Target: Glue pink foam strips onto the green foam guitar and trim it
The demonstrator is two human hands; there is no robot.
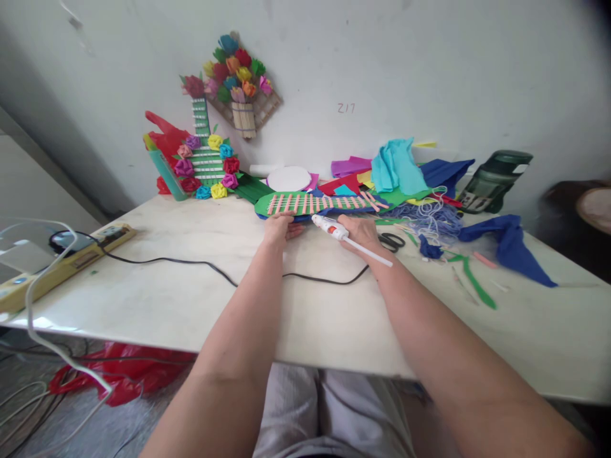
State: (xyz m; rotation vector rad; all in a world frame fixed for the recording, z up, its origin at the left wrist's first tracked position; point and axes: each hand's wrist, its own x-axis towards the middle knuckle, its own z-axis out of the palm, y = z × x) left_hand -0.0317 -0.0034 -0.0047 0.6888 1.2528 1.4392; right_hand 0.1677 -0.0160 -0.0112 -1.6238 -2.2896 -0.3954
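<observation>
A green guitar-shaped craft piece with pink crosswise strips and white strings lies over blue material. At its near left edge, my left hand grips it, with some fingers beneath the edge. My right hand is closed around a white glue gun with a glue stick jutting from its back. The gun's nozzle points left, close to the near edge of the craft piece; whether it touches cannot be made out. Black scissors lie just right of my right hand.
Coloured paper and felt, tangled yarn and green scraps cover the right side, near a dark green bottle. A flower-trimmed guitar craft leans on the wall. A black cord runs from a power strip.
</observation>
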